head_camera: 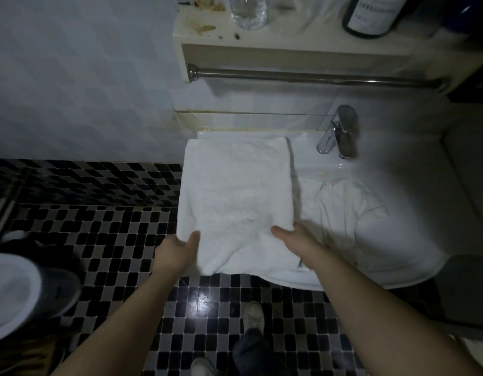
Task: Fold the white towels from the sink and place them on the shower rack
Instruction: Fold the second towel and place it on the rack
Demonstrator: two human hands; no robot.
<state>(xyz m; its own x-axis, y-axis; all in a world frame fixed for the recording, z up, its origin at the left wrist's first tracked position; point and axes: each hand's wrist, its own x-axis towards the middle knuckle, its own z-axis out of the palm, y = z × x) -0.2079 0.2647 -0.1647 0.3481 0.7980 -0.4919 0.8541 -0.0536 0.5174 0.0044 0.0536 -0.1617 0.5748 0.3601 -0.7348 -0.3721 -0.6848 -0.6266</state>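
Note:
A folded white towel lies flat on the left part of the white sink, reaching back to the wall. My left hand grips its near left edge, thumb on top and fingers hidden underneath. My right hand grips its near right edge the same way. A second white towel lies crumpled in the sink basin to the right, partly under the folded one.
A chrome faucet stands behind the basin. Above it runs a metal bar under a shelf carrying a glass and a dark bottle. Checkered tile floor lies below, with a toilet at left.

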